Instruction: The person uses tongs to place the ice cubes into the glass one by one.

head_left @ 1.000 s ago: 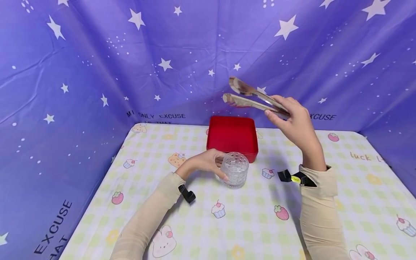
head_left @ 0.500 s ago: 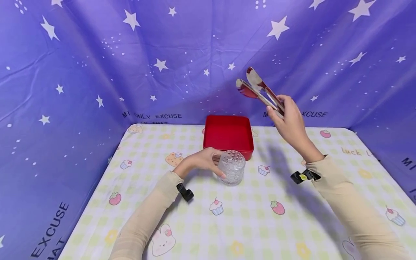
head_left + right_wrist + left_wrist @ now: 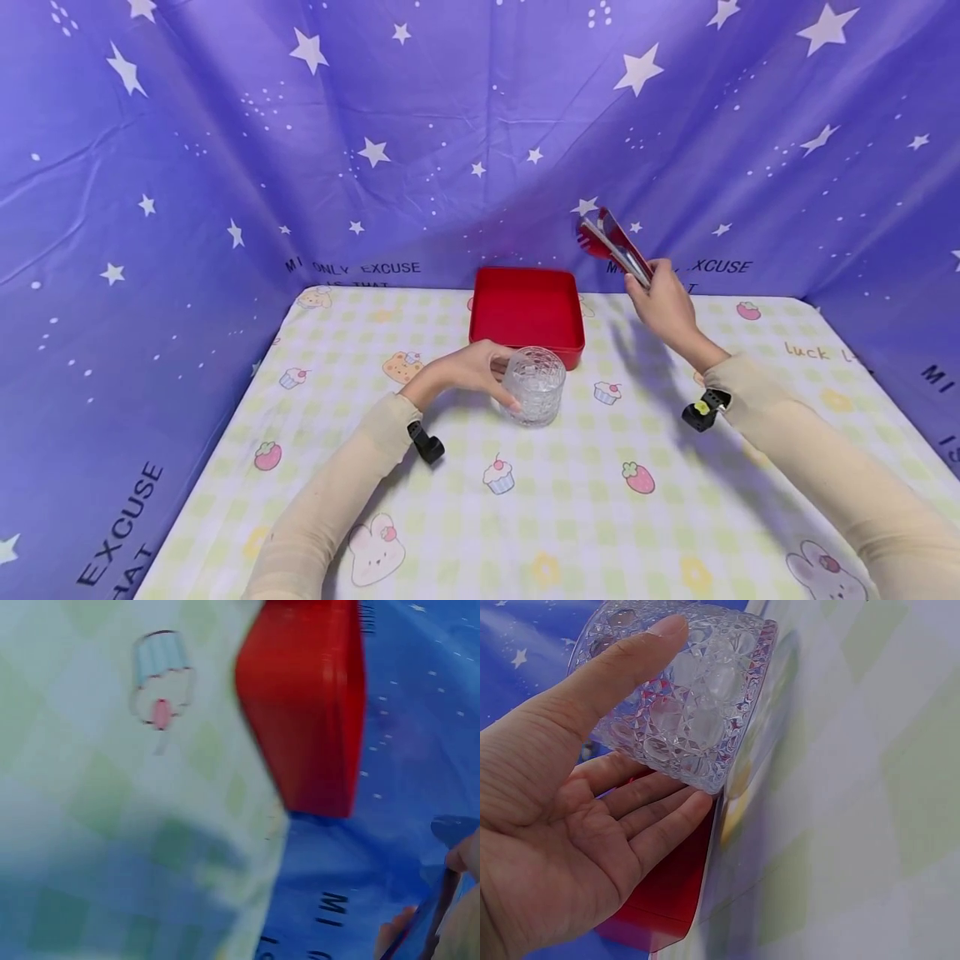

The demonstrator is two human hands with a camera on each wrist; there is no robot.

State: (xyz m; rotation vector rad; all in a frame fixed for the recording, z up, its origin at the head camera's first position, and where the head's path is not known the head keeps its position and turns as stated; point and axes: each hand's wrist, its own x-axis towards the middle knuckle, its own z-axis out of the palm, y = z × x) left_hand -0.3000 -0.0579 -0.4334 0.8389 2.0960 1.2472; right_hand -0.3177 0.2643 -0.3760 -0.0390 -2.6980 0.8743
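Observation:
A clear patterned glass (image 3: 538, 387) stands on the table in front of a red box. My left hand (image 3: 467, 369) holds it from the left side. In the left wrist view the thumb lies against the wall of the glass (image 3: 682, 694), and the other fingers reach behind and under its side near the base. My right hand (image 3: 667, 304) grips metal tongs (image 3: 618, 250) by the handle end, up in the air at the back right. The tongs' ends point up and to the left, close together. Only part of the right hand (image 3: 461, 919) shows in the right wrist view.
The open red box (image 3: 527, 308) sits at the back middle of the table, just behind the glass. A checked cloth (image 3: 450, 533) with printed cupcakes and strawberries covers the table. A purple star-printed curtain (image 3: 420, 100) hangs along the back and sides.
The right hand has moved right and slightly down with the tongs, which have turned more upright and whose ends have come closer together. The left hand and glass stay in place.

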